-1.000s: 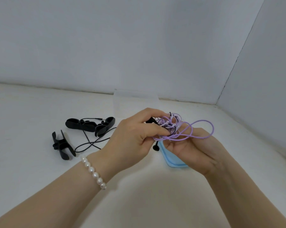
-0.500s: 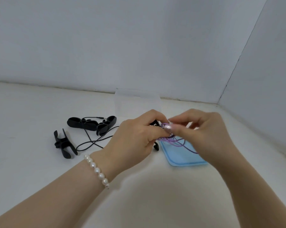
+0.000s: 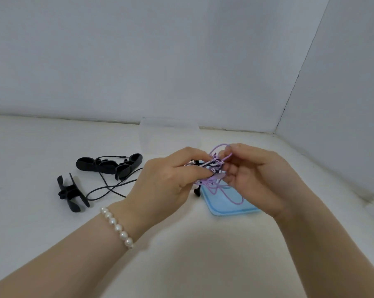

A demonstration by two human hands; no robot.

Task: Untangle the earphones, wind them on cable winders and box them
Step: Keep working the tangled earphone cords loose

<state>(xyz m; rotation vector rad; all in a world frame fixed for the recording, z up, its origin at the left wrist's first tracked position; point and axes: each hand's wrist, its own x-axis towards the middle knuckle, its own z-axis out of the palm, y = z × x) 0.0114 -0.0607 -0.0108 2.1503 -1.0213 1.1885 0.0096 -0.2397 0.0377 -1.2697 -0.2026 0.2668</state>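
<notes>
One tangle of purple earphones (image 3: pixel 216 168) at centre, pinched by left hand (image 3: pixel 166 181) and right hand (image 3: pixel 254 179), three black cable winders (image 3: pixel 108 166) at 9 o'clock, one clear box (image 3: pixel 168 134) at 12, one blue lid (image 3: pixel 231 203) beneath the tangle.

Purple and black cords against pale surfaces

Lilac earphone cable (image 3: pixel 217 183), black cable (image 3: pixel 108 188), black winders (image 3: pixel 108 166), light-blue lid (image 3: pixel 229 205), white pearl bracelet (image 3: pixel 116 227), seemingly clear, colourless box (image 3: pixel 168 134).
</notes>
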